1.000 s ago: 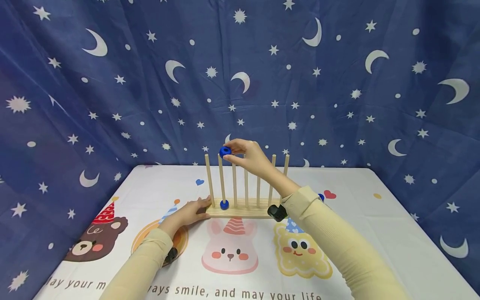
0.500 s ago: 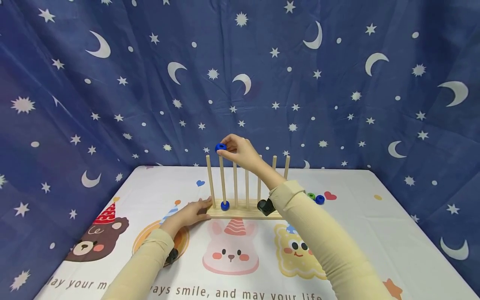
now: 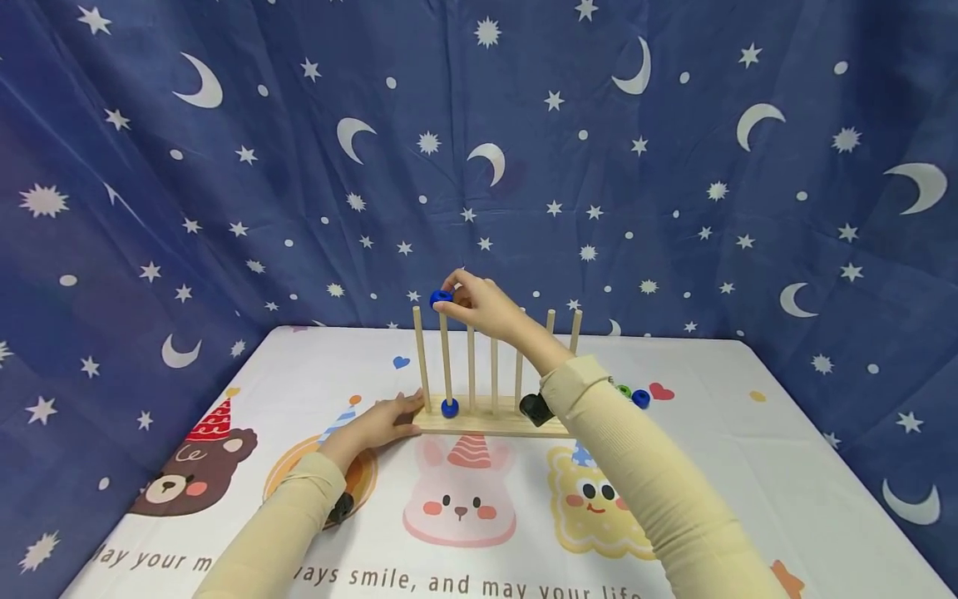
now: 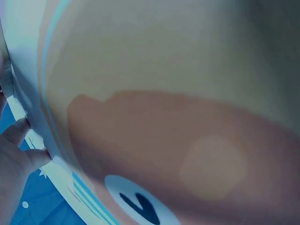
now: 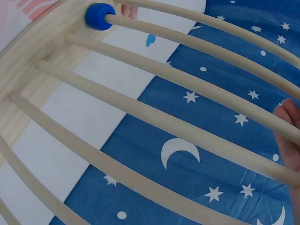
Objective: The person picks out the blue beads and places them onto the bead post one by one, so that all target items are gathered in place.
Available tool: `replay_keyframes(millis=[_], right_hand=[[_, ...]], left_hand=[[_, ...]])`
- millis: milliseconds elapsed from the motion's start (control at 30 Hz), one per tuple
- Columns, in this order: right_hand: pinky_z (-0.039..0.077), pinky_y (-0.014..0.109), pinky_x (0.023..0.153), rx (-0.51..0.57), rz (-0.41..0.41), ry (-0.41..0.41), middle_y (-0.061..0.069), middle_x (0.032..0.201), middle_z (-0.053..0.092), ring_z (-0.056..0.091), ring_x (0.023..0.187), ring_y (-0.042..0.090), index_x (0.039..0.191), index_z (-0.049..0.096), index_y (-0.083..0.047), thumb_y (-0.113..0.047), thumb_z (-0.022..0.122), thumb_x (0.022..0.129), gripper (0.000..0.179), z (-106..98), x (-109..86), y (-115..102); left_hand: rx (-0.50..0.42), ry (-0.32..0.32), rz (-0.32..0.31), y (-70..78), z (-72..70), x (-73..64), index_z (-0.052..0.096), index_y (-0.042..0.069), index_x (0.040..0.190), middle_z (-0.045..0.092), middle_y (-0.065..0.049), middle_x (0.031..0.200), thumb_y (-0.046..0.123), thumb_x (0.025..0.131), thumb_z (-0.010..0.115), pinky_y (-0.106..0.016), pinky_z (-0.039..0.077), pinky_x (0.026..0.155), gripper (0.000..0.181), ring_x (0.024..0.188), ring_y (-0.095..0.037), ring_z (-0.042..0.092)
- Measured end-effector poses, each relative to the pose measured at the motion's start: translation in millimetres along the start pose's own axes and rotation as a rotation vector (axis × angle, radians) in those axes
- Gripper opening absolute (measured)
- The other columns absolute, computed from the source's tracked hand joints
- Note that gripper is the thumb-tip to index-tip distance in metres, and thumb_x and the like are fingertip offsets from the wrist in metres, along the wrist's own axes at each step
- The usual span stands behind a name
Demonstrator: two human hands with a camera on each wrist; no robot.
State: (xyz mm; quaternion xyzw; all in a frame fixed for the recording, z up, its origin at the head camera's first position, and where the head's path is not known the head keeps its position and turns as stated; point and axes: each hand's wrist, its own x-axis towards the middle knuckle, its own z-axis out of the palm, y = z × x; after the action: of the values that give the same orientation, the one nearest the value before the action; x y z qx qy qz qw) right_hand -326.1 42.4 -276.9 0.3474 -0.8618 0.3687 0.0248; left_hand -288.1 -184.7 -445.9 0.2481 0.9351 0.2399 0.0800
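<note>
With thumb and fingers my right hand (image 3: 486, 310) pinches a blue bead (image 3: 441, 298) at the top of the second peg from the left. Whether the peg's tip has entered the bead's hole I cannot tell. Another blue bead (image 3: 450, 408) sits at the foot of that same peg, also visible in the right wrist view as a blue bead (image 5: 100, 16). My left hand (image 3: 380, 423) rests at the left end of the wooden peg stand (image 3: 479, 425), its fingertips touching the base. In the left wrist view only part of the left hand (image 4: 16, 157) shows.
Right of the stand lie a blue bead (image 3: 640, 399) and a green bead (image 3: 624, 390), partly hidden by my right sleeve (image 3: 636, 466). Several upright pegs stand close together. A starry blue curtain (image 3: 479, 166) hangs behind the table (image 3: 314, 358).
My right hand has shifted slightly left with the blue bead, from beside the second peg to its top. The left hand has stayed at the stand's end.
</note>
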Motion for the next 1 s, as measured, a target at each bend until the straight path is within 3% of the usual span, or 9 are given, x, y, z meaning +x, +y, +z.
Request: replay_keyframes(millis=[233, 400, 767, 1000], right_hand=[[0.05, 0.023, 0.069, -0.018, 0.028, -0.012, 0.013, 0.093, 0.07, 0.063, 0.077, 0.016, 0.114, 0.05, -0.004, -0.025, 0.057, 0.094, 0.03, 4.0, -0.7, -2.9], [0.054, 0.026, 0.077, -0.092, 0.015, -0.016, 0.01, 0.097, 0.069, 0.065, 0.085, 0.017, 0.114, 0.051, -0.003, -0.025, 0.059, 0.093, 0.032, 6.2, -0.9, -4.7], [0.053, 0.032, 0.09, -0.174, 0.022, 0.005, 0.011, 0.106, 0.068, 0.065, 0.101, 0.021, 0.116, 0.056, -0.003, -0.032, 0.064, 0.09, 0.04, 5.5, -1.0, -4.1], [0.052, 0.033, 0.091, -0.236, 0.011, 0.023, 0.011, 0.107, 0.066, 0.064, 0.102, 0.022, 0.115, 0.057, -0.003, -0.036, 0.061, 0.091, 0.041, 8.6, -2.1, -6.1]], left_hand=[[-0.01, -0.015, -0.015, -1.3, 2.7, -0.6, 0.042, 0.0, 0.14, 0.033, -0.021, 0.149, 0.024, 0.091, 0.061, -0.07, 0.016, 0.107, 0.058, 0.136, -0.05, 0.024], [-0.009, -0.009, -0.023, -2.7, 3.9, -0.9, 0.043, 0.0, 0.139, 0.033, -0.02, 0.149, 0.023, 0.091, 0.061, -0.07, 0.016, 0.107, 0.056, 0.136, -0.05, 0.024], [-0.003, -0.007, -0.005, -0.6, 1.2, 0.7, 0.042, 0.0, 0.14, 0.034, -0.021, 0.148, 0.023, 0.091, 0.061, -0.071, 0.017, 0.106, 0.057, 0.136, -0.051, 0.025], [-0.014, -0.012, -0.009, -2.0, 2.2, 0.4, 0.042, 0.0, 0.14, 0.033, -0.02, 0.149, 0.023, 0.091, 0.061, -0.071, 0.016, 0.106, 0.057, 0.136, -0.051, 0.024]])
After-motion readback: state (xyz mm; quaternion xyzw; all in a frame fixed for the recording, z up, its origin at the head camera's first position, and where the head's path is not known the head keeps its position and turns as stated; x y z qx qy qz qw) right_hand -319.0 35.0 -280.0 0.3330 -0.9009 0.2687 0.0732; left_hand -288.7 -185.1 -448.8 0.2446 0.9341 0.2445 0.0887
